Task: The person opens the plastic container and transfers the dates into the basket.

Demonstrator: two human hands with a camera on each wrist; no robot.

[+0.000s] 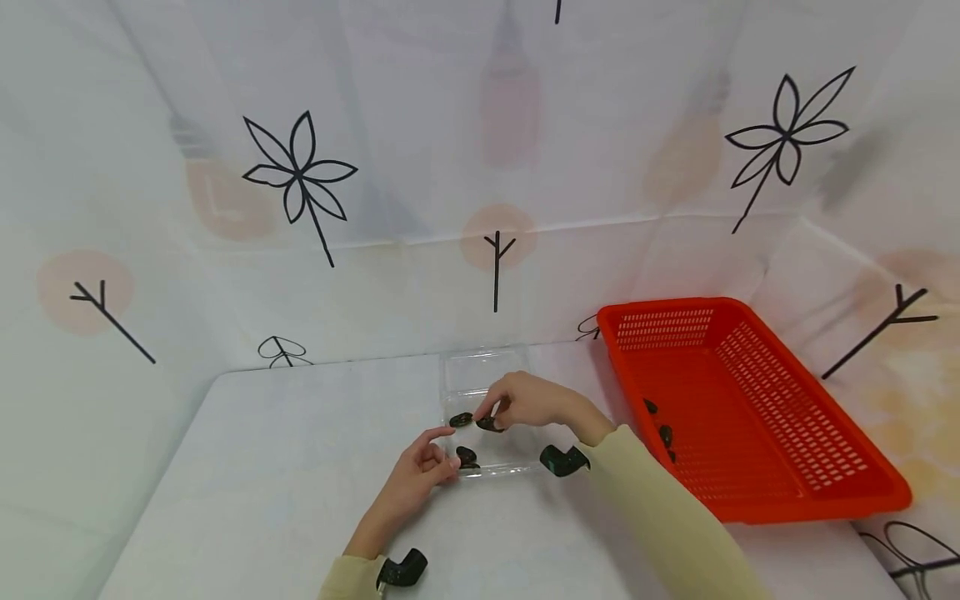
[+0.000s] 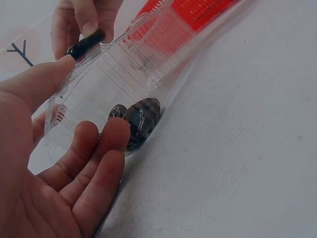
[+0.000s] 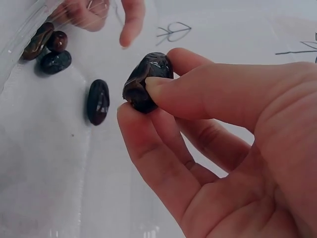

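A clear plastic box with its lid folded back stands on the white table. My left hand holds the box at its left side, fingers bent against the wall. Above the box, my right hand pinches a dark glossy oval piece between thumb and fingertips; it looks like a date. Another dark piece lies by itself below the held one in the right wrist view. Several more pieces cluster in the box corner near my left fingers.
To the right stands a red plastic basket with slotted walls. A few dark pieces lie along its left inner side. White cloth with line-drawn plants hangs behind the table. Dark devices sit at both wrists.
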